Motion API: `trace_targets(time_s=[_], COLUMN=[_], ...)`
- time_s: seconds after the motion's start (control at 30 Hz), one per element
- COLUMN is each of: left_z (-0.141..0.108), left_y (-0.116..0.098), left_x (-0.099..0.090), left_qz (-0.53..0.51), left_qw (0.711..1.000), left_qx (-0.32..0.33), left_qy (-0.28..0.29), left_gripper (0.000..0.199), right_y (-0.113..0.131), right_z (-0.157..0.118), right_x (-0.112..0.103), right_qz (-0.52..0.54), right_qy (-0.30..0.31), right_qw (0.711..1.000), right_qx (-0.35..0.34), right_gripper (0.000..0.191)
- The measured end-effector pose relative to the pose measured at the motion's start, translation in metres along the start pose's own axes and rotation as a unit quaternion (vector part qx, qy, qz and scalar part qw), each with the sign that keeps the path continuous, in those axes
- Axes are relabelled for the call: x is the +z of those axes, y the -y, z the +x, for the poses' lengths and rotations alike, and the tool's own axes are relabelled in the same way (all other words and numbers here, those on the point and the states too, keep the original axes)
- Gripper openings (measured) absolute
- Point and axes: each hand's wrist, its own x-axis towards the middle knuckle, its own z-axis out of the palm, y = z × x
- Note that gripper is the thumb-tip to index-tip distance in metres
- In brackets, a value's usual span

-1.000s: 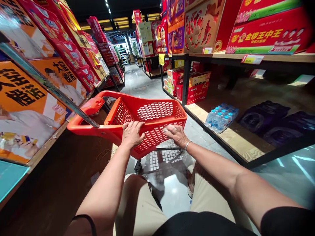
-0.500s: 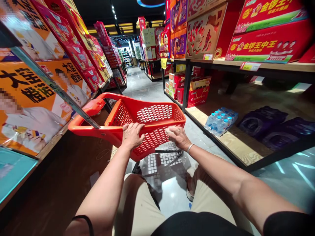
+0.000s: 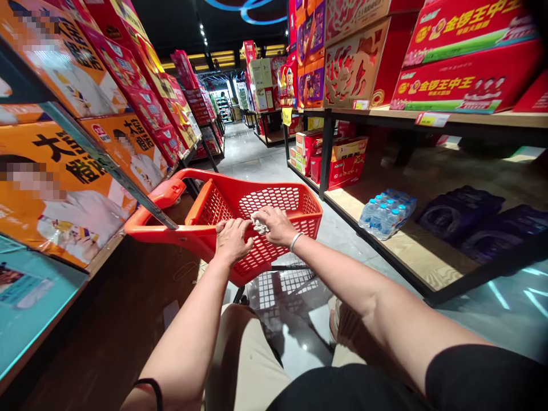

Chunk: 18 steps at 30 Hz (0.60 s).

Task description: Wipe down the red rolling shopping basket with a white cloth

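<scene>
A red plastic shopping cart [image 3: 197, 230] with a mesh basket stands crosswise in front of my knees, its handle end to the left. My left hand [image 3: 232, 242] is closed over the near rim, fingers hooked inward and thumb on the outer wall. Just right of it, my right hand [image 3: 277, 226] pinches a crumpled whitish cloth [image 3: 260, 227] against the same rim, almost touching my left fingers. Whether the cloth is fabric or paper I cannot tell. A pale bracelet circles my right wrist. The part of the basket's inside that shows holds no goods.
Orange cartons [image 3: 81, 188] and a teal box [image 3: 34, 302] line the left shelf, crossed by a metal bar [image 3: 107, 162]. On the right, a low shelf holds bottled water [image 3: 385, 214] and dark purple packs [image 3: 460, 214], with red boxes [image 3: 449, 91] above. The aisle floor [image 3: 244, 151] runs ahead.
My right hand has slid left along the rim with the cloth, from near the basket's right end to beside my left hand. My left hand keeps its hold; the view has shifted slightly.
</scene>
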Motion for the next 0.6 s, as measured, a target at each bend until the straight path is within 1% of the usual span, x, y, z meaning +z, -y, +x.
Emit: trace_targets(time_s=[0.07,0.13,0.23,0.3,0.33,0.37,0.4,0.47,0.53,0.6], left_z=[-0.002,-0.003,-0.003,0.000,0.003,0.006,0.009,0.015,0.020,0.022], left_y=[0.003,0.005,0.005,0.000,-0.005,-0.011,-0.018,-0.033,-0.045,-0.051], left_x=[-0.001,-0.002,-0.003,-0.004,-0.003,-0.002,-0.001,0.003,0.009,0.014], left_qz=[0.000,0.001,-0.001,-0.002,-0.002,-0.003,-0.005,-0.011,-0.010,-0.010], left_qw=[1.000,1.000,1.000,1.000,0.999,0.999,0.999,0.999,0.998,0.996], left_qx=[0.000,0.000,-0.007,-0.026,-0.037,-0.044,-0.042,-0.020,0.000,0.006], left_qy=[0.004,0.003,-0.001,-0.002,-0.003,-0.003,0.002,0.030,0.068,0.088], left_gripper=[0.040,0.039,0.037,0.035,0.035,0.037,0.042,0.056,0.067,0.070], right_y=[-0.024,-0.061,-0.117,-0.139,-0.141,-0.139,-0.131,-0.105,-0.078,-0.062], right_z=[-0.005,-0.018,-0.040,-0.050,-0.051,-0.051,-0.048,-0.038,-0.027,-0.021], right_x=[-0.014,-0.031,-0.053,-0.059,-0.058,-0.055,-0.051,-0.039,-0.030,-0.026], right_qz=[0.002,-0.001,-0.015,-0.021,-0.025,-0.032,-0.040,-0.058,-0.068,-0.068], right_qy=[0.018,0.025,0.010,-0.014,-0.026,-0.038,-0.046,-0.051,-0.032,0.002], right_qw=[1.000,0.999,1.000,0.998,0.996,0.995,0.993,0.990,0.993,0.997], right_qx=[-0.021,-0.026,0.020,0.060,0.076,0.092,0.105,0.115,0.089,0.036], right_gripper=[0.047,0.047,0.043,0.041,0.042,0.044,0.047,0.053,0.057,0.057])
